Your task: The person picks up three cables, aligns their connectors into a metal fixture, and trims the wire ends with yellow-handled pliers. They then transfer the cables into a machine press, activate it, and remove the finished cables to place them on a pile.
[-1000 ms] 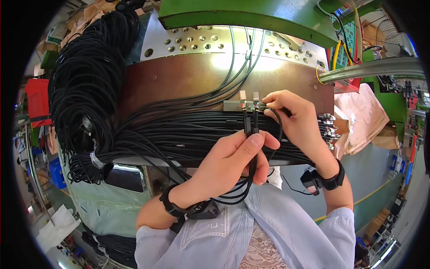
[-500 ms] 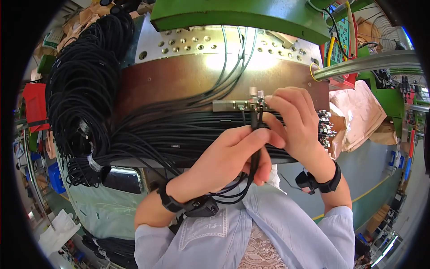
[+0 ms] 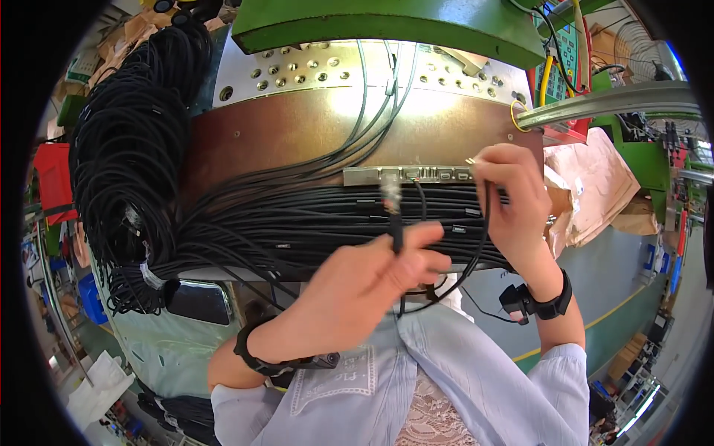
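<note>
My left hand (image 3: pixel 364 279) grips a black cable (image 3: pixel 397 232) whose silvery end, blurred by motion, points up over the metal fixture. To its right, my right hand (image 3: pixel 515 197) pinches a thinner black cable (image 3: pixel 483 230) close to its small metallic tip (image 3: pixel 470 161). That cable hangs in a loop down toward my lap. Between and beyond the hands lies the slotted metal fixture (image 3: pixel 361 175), with a short dark lead running out of one slot. Under both hands a wide bundle of black cables (image 3: pixel 312 223) stretches across the bench.
Coiled black cables (image 3: pixel 134 141) heap up on the left. A green machine beam (image 3: pixel 387 22) overhangs a perforated metal plate (image 3: pixel 312 70) at the back; thin leads come from beneath it. A phone (image 3: pixel 199 301) lies at lower left. Brown paper (image 3: pixel 595 186) and a metal rail (image 3: pixel 617 104) are on the right.
The hands, close together at the connectors before, have separated. My left hand has swung left with its cable; my right has shifted slightly right with the thinner one.
</note>
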A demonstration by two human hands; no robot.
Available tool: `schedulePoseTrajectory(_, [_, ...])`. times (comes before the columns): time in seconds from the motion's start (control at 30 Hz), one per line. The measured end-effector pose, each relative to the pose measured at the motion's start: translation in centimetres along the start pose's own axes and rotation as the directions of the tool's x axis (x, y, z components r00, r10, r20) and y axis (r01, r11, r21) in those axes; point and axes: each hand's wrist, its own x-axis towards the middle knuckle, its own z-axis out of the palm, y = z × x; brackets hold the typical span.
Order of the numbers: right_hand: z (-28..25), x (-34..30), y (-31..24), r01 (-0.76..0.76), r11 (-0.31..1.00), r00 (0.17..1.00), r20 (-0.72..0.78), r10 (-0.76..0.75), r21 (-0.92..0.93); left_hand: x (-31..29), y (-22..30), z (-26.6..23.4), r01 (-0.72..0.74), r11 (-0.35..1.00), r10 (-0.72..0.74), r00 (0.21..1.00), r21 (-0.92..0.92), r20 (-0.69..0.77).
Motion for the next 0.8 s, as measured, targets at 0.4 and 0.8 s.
schedulePoseTrajectory(0.4, [0.0,0.8,0.3,-0.139,0.988,0.927,0.359,0.109,0.06,2.0,-0.4,-0.5,0.309,0.723,-0.313,0.944,-0.618,0.106])
schedulePoseTrajectory(0.8, [-2.8,1.8,-0.7,0.075,0.996,0.959,0.279,-0.057,-0.056,4.0,2.1,0.5,0.589,0.684,-0.449,0.805,-0.43,0.389])
